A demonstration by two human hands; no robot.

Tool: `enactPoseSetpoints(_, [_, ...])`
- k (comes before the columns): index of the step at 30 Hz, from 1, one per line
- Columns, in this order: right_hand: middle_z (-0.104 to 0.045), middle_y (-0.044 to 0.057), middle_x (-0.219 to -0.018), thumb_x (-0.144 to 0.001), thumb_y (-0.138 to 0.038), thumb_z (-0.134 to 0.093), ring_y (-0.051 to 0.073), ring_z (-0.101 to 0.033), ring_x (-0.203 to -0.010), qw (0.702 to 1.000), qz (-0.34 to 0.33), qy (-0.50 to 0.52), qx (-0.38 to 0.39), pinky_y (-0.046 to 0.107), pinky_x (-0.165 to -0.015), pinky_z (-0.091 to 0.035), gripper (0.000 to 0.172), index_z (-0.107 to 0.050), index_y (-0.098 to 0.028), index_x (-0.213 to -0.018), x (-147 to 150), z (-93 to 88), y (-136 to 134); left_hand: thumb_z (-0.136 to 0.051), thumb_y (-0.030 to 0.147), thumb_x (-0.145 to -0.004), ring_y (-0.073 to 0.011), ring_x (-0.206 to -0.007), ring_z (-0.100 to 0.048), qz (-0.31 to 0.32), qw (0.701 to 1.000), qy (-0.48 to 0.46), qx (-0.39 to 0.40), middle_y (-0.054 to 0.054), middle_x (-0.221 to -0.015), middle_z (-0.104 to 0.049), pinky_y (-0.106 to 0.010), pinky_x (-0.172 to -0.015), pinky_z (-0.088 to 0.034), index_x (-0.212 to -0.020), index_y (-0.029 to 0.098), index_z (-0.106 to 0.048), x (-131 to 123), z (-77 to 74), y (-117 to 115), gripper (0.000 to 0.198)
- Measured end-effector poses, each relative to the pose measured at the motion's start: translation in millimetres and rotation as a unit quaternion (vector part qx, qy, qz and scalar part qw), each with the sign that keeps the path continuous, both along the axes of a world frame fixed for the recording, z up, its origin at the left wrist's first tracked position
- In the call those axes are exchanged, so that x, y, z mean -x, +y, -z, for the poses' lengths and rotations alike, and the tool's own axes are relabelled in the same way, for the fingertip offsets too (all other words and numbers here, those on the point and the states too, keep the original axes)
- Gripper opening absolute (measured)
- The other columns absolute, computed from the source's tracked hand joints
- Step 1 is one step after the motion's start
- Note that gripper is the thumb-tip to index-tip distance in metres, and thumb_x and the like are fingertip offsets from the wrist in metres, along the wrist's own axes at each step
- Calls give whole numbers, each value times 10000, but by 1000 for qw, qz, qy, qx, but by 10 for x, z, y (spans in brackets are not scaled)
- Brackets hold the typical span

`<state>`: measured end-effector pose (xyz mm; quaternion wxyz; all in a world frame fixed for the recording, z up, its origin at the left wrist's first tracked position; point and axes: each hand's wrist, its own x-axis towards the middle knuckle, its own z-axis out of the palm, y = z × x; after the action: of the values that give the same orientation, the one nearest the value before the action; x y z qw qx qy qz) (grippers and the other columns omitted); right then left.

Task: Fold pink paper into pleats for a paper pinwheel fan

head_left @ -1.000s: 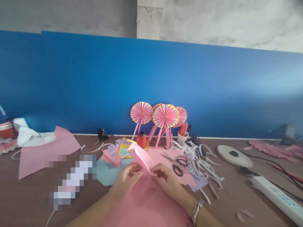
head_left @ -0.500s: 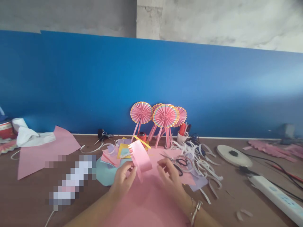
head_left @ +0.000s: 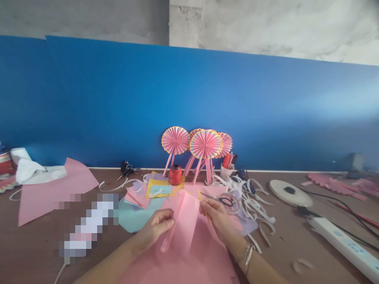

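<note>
My left hand [head_left: 154, 232] pinches the left side of a partly pleated pink paper [head_left: 187, 225], whose narrow folds run along that edge. Between the fingertips of my right hand [head_left: 218, 219] is a thin yellow paper strip [head_left: 199, 195], close to the pink paper's right edge. Whether those fingers also grip the pink paper, I cannot tell. Below both hands lies a large pink sheet [head_left: 204, 262]. Scissors [head_left: 226, 202] with dark handles rest just behind my right hand.
Pink paper fans [head_left: 206, 144] on legs stand against the blue panel [head_left: 118, 98], behind a red jar [head_left: 175, 175]. White paper strips [head_left: 254, 205] pile up at right, near a round white pad [head_left: 290, 193] and a power strip [head_left: 345, 240]. Teal paper [head_left: 133, 219] lies at left.
The pink paper has turned and opened out flatter, coming lower between my hands. My right hand, empty-looking before, now has the yellow strip, which was at the paper's top.
</note>
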<state>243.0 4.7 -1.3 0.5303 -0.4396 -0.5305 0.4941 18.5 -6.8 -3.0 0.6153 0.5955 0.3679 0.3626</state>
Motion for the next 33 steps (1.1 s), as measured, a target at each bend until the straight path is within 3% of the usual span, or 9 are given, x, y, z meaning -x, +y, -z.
enactPoseSetpoints(5, [-571,24,-612,-782,-426,-558,153,-507,-583,983,89,-147,-68,256,-549,-419,295,-628,-154,-689,-203,141,191,-633,434,-703,-168,-633,-573,-22,996,-64,61,-24,-683,-609,-267,-605,-423,-699,161,-574,28,-33,60,280])
enactPoseSetpoints(8, [-650,93,-816,-861,-301,-409,211,-586,-742,922,162,-311,-166,325,-675,-486,317,-656,-140,-976,-356,284,340,-513,407,-817,-174,-672,-559,-98,991,23,-83,-23,-704,-593,-272,-625,-417,-774,174,-597,57,-71,87,251])
enactPoseSetpoints(10, [-645,141,-979,-861,-186,-331,251,-594,-904,853,189,-423,-240,394,-792,-495,410,-567,-126,-1192,-419,394,411,-449,328,-864,-180,-707,-527,-183,937,134,-265,-24,-708,-558,-283,-658,-401,-765,184,-589,81,-86,95,224])
enactPoseSetpoints(13, [-517,225,-1263,-807,-77,-338,326,-455,-1210,757,217,-538,-301,499,-959,-418,580,-336,-44,-1386,-428,559,446,-419,180,-861,-197,-749,-491,-221,793,291,-488,-33,-727,-536,-324,-717,-380,-805,184,-598,103,-64,90,187])
enactPoseSetpoints(15, [-376,242,-1402,-780,-39,-357,353,-323,-1318,715,232,-582,-310,538,-1016,-357,692,-166,-21,-1445,-402,640,430,-415,116,-848,-207,-776,-488,-186,723,368,-554,-40,-765,-549,-342,-732,-372,-933,178,-614,94,-26,78,225])
enactPoseSetpoints(18, [-268,235,-1471,-762,-10,-354,359,-245,-1357,666,252,-631,-308,545,-1032,-334,787,-3,-38,-1466,-358,665,379,-432,85,-834,-216,-802,-484,-128,674,447,-575,-47,-816,-559,-346,-714,-363,-1030,175,-607,48,33,50,278])
enactPoseSetpoints(22, [-373,222,-1414,-798,-41,-334,329,-313,-1329,693,233,-606,-312,519,-1015,-352,710,-91,-61,-1465,-265,459,228,-451,71,-829,-220,-801,-475,-44,652,508,-562,-55,-840,-560,-343,-693,-353,-1049,179,-605,-14,75,16,289])
enactPoseSetpoints(27, [-505,125,-1309,-824,-225,-496,277,-388,-1243,757,-27,-543,-362,462,-1016,-319,509,-423,-191,-1326,11,45,-103,-424,89,-880,-226,-831,-467,-13,653,529,-542,-64,-857,-557,-353,-722,-346,-1011,171,-608,-46,87,-9,240])
enactPoseSetpoints(33, [-593,64,-931,-824,-135,-520,211,-475,-909,731,-62,-588,-342,378,-843,-314,146,-592,-183,-942,163,77,-138,-388,89,-902,-228,-801,-460,-19,645,530,-550,-65,-814,-539,-354,-694,-339,-968,160,-601,-45,89,-13,234])
